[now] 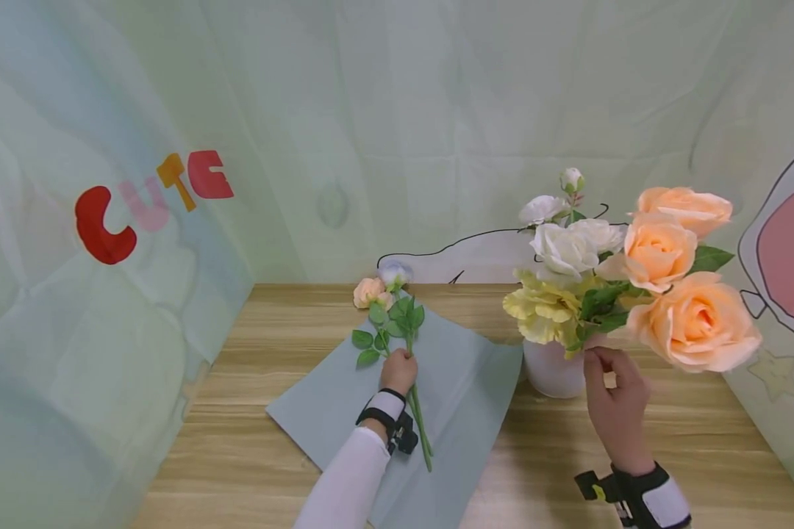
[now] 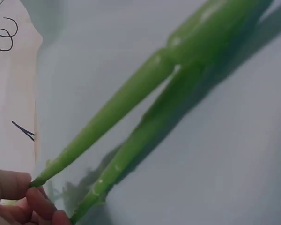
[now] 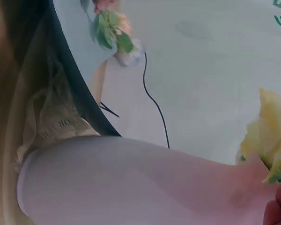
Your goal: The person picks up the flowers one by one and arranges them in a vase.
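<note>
My left hand grips the green stems of a small peach rose and a pale white-blue flower. These lie over blue-grey wrapping paper, blooms toward the back wall. Up close in the left wrist view, fingertips pinch the thin ends of two forking stems. My right hand pinches at the rim of a white-pink vase, just under a yellow flower; the flowers partly hide the fingertips. Large peach roses and white flowers fill the vase.
A wood-grain table bears everything, with a printed cloth backdrop along its back and sides. Beside the vase lies a sheer ribbon with printed letters. The paper's right corner reaches close to the vase.
</note>
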`<state>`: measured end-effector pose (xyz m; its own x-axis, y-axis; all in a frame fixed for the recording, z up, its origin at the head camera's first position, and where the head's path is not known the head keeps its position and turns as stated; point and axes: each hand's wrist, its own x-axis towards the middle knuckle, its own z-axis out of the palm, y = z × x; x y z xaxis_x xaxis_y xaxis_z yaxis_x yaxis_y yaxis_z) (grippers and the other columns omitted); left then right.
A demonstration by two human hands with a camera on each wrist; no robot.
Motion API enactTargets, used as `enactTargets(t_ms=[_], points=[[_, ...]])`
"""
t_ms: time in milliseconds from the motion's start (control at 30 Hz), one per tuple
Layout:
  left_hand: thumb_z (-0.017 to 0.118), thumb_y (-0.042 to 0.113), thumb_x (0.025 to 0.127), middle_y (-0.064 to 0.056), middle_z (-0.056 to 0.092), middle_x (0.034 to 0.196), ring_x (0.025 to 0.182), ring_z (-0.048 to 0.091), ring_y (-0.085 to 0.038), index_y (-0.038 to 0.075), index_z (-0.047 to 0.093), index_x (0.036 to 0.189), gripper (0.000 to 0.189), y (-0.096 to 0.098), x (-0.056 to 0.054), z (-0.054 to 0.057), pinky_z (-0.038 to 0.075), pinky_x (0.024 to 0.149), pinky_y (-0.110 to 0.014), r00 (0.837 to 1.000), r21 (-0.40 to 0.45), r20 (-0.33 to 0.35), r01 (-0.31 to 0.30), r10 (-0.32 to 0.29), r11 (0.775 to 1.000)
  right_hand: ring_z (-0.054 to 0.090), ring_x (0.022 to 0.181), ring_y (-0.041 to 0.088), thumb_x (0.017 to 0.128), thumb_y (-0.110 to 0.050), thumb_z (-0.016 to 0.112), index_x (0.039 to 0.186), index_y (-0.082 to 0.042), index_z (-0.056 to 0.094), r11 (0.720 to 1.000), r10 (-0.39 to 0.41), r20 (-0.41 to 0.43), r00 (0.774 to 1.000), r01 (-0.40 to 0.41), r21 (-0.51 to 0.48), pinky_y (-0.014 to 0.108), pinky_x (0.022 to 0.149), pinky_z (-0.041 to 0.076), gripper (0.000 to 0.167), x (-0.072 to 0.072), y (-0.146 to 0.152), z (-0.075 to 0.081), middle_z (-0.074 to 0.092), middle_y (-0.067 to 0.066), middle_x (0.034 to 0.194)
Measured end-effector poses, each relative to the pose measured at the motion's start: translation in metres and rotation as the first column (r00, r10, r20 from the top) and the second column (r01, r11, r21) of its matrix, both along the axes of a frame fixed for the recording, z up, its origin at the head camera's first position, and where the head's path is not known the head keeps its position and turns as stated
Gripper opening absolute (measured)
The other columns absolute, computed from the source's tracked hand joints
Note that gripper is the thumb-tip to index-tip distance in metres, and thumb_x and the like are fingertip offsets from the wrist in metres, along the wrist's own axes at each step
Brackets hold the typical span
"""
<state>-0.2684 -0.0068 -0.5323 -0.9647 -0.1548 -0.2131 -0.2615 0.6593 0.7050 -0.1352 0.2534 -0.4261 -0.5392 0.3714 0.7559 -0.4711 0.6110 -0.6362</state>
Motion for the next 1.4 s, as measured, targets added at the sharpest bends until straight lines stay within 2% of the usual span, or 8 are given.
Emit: enactTargets(t_ms=[133, 267, 500, 733, 833, 1133, 1400], points=[[0.048, 0.014, 0.083, -0.014, 0.063, 0.102, 0.089, 0.059, -0.028, 0.002, 0.061, 0.102, 0.026, 0.001, 0.002, 0.000, 0.046, 0.074, -0.037, 0.997, 0.011, -0.070, 0.014, -0.013, 1.000, 0.044, 0.067, -0.010, 0.073, 0.012, 0.058, 0.073, 0.005, 0.061, 0.997, 0.052, 0.026, 0.998, -0.053, 0.063, 0.008, 0.063, 0.036, 0.007, -0.001, -0.009, -0.005, 0.052, -0.007, 0.065], [0.050, 0.014, 0.084, -0.013, 0.063, 0.098, 0.087, 0.058, -0.026, 0.002, 0.061, 0.102, 0.024, 0.004, 0.004, 0.005, 0.045, 0.074, -0.036, 0.995, 0.071, -0.098, 0.024, -0.017, 0.997, 0.045, 0.064, -0.010, 0.073, 0.010, 0.061, 0.072, 0.003, 0.061, 0.991, 0.093, 0.056, 0.994, -0.097, 0.088, 0.008, 0.061, 0.038, 0.007, -0.002, -0.018, -0.011, 0.054, 0.005, 0.059], [0.052, 0.014, 0.084, -0.011, 0.063, 0.091, 0.080, 0.057, -0.023, 0.003, 0.061, 0.097, 0.019, 0.012, 0.010, 0.014, 0.044, 0.071, -0.034, 0.988, 0.096, -0.153, 0.042, -0.027, 0.995, 0.046, 0.063, -0.010, 0.074, 0.009, 0.060, 0.070, -0.001, 0.061, 0.974, 0.138, 0.153, 0.978, -0.162, 0.156, 0.010, 0.054, 0.039, 0.011, -0.004, -0.029, -0.021, 0.056, 0.004, 0.059], [0.053, 0.014, 0.084, -0.009, 0.062, 0.085, 0.075, 0.055, -0.020, 0.003, 0.061, 0.094, 0.017, 0.017, 0.016, 0.018, 0.043, 0.067, -0.031, 0.979, 0.090, -0.199, 0.052, -0.033, 0.995, 0.047, 0.059, -0.006, 0.072, 0.009, 0.062, 0.070, -0.001, 0.063, 0.974, 0.146, 0.225, 0.963, -0.179, 0.137, 0.010, 0.052, 0.039, 0.011, -0.007, -0.035, -0.030, 0.060, 0.004, 0.060], [0.053, 0.014, 0.084, -0.008, 0.061, 0.082, 0.072, 0.054, -0.019, 0.004, 0.061, 0.091, 0.014, 0.019, 0.019, 0.022, 0.043, 0.065, -0.029, 0.976, 0.086, -0.213, 0.057, -0.037, 0.995, 0.046, 0.058, -0.006, 0.073, 0.008, 0.062, 0.070, -0.001, 0.063, 0.974, 0.152, 0.273, 0.950, -0.191, 0.121, 0.010, 0.052, 0.039, 0.009, -0.008, -0.038, -0.036, 0.060, 0.003, 0.061], [0.053, 0.013, 0.084, -0.007, 0.061, 0.083, 0.072, 0.053, -0.017, 0.005, 0.061, 0.091, 0.013, 0.026, 0.026, 0.032, 0.042, 0.065, -0.028, 0.971, 0.117, -0.230, 0.092, -0.063, 0.989, 0.045, 0.058, -0.002, 0.079, -0.003, 0.062, 0.077, -0.001, 0.065, 0.945, 0.234, 0.440, 0.867, -0.310, 0.109, 0.018, 0.050, 0.041, 0.004, -0.010, -0.054, -0.050, 0.059, 0.001, 0.065], [0.052, 0.013, 0.085, -0.007, 0.062, 0.086, 0.074, 0.054, -0.015, 0.005, 0.061, 0.095, 0.016, 0.030, 0.031, 0.039, 0.042, 0.064, -0.026, 0.973, 0.159, -0.214, 0.120, -0.084, 0.980, 0.051, 0.063, 0.002, 0.080, -0.010, 0.062, 0.082, -0.005, 0.067, 0.920, 0.231, 0.596, 0.769, -0.371, 0.123, 0.019, 0.055, 0.043, 0.007, -0.014, -0.068, -0.057, 0.062, -0.001, 0.072]])
